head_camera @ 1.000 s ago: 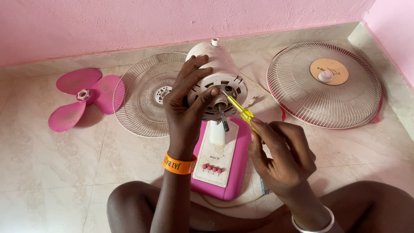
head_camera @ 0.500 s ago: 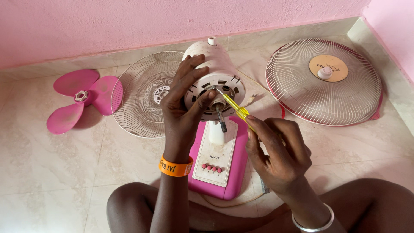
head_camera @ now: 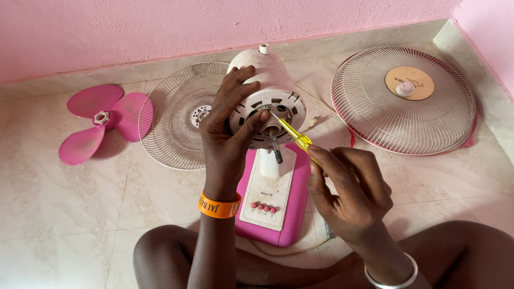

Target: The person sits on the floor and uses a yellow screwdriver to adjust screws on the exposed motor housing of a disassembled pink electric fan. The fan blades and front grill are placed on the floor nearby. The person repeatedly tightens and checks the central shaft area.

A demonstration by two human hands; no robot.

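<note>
A white fan motor housing stands on a pink and white base with several small pink buttons. My left hand grips the left side of the housing, with an orange wristband on that wrist. A yellow screwdriver is in my right hand. Its metal tip touches the front face of the motor beside the dark shaft.
A pink three-bladed fan blade lies on the tiled floor at the left. One wire grille lies behind my left hand, and another with a round centre cap lies at the right. A pink wall runs along the back. My knees frame the base.
The view has shifted slightly. The screwdriver tip stays at the motor face and my right hand has moved a little. My left hand keeps its grip on the housing.
</note>
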